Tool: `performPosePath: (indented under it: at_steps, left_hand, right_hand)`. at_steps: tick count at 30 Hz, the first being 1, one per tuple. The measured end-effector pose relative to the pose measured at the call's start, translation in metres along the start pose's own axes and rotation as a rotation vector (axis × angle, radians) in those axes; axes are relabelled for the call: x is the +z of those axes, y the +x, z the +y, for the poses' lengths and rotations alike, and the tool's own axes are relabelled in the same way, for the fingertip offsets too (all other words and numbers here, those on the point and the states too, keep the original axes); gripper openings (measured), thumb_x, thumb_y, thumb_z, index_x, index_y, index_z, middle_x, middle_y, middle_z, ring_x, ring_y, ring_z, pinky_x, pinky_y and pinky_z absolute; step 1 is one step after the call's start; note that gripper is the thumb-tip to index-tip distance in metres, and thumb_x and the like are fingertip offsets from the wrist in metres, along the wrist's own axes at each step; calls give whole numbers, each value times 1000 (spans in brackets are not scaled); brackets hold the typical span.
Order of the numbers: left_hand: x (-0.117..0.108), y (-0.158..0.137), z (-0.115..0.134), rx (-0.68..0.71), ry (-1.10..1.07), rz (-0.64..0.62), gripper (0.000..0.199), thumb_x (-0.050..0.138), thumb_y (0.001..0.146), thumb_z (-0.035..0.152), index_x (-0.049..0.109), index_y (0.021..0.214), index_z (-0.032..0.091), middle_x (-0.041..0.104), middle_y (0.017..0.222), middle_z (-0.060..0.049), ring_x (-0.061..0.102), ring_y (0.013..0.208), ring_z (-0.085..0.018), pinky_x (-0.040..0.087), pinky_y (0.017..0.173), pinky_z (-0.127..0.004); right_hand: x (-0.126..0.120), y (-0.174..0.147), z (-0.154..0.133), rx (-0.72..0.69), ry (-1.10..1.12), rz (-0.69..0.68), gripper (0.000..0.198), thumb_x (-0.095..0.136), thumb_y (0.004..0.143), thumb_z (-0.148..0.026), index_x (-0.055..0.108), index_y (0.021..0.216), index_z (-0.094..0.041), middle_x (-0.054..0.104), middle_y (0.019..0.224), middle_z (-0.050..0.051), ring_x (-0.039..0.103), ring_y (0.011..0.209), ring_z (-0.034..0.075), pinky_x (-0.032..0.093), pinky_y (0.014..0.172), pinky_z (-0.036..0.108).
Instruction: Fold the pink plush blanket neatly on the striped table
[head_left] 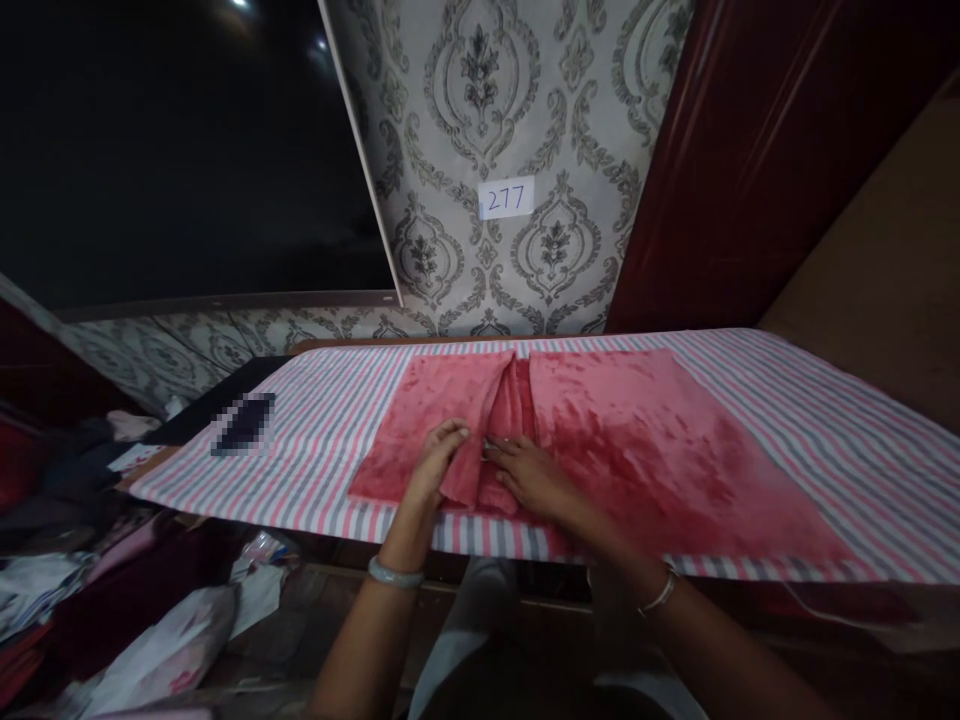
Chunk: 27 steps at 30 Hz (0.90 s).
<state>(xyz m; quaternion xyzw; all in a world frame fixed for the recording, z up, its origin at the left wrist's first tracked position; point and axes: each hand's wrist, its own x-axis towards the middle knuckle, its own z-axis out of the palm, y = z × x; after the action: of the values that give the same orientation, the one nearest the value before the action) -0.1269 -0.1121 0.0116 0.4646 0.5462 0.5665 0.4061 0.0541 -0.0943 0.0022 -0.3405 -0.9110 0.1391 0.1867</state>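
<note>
A pink-red plush cloth (pixel 645 450) lies spread on the striped sheet, its pile showing lighter and darker patches. Left of its middle is a gap where the edges of several layers show. My left hand (pixel 439 455) pinches the raised edge of the left-hand section between thumb and fingers. Just right of it, my right hand (pixel 532 478) rests on the layers inside the gap, palm down, with its fingers stretched toward the left hand. A small glint shows by the right fingertips; what it is, I cannot make out.
A pink, grey and white striped sheet (pixel 315 460) covers the table. A blurred dark object (pixel 244 424) lies on its left. Behind stand a large black screen (pixel 187 150) and patterned wallpaper with a paper marked 277 (pixel 506 197). Clothes and bags (pixel 172 640) are piled at lower left.
</note>
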Motion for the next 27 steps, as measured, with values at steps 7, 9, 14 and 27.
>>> performPosePath:
  at_steps: [7,9,14,27]
  left_hand:
    - [6,1,9,76,239,-342,31,52,86,29,72,105,16,71,77,-4,63,63,-16,52,64,-29]
    - [5,4,12,209,416,-240,33,46,87,22,72,107,16,74,88,-7,67,78,-19,55,77,-34]
    - [18,-4,11,422,984,-148,47,53,85,17,62,131,13,57,143,-16,47,137,-31,35,116,-49]
    - [49,-35,11,270,1406,-363,63,39,100,37,29,157,13,20,165,-11,12,153,-37,15,121,-64]
  right_hand:
    - [-27,-21,12,112,230,147,30,47,91,-14,77,96,-20,78,98,6,71,91,22,55,83,34]
    - [-31,-26,14,145,216,260,30,47,92,-16,76,98,-20,78,99,7,72,92,22,55,84,35]
    - [-26,-23,18,110,174,391,39,43,95,-21,68,125,-17,71,125,11,66,115,23,51,102,40]
    - [18,-18,45,114,191,426,48,42,89,-14,65,131,-16,67,132,13,60,125,25,45,110,50]
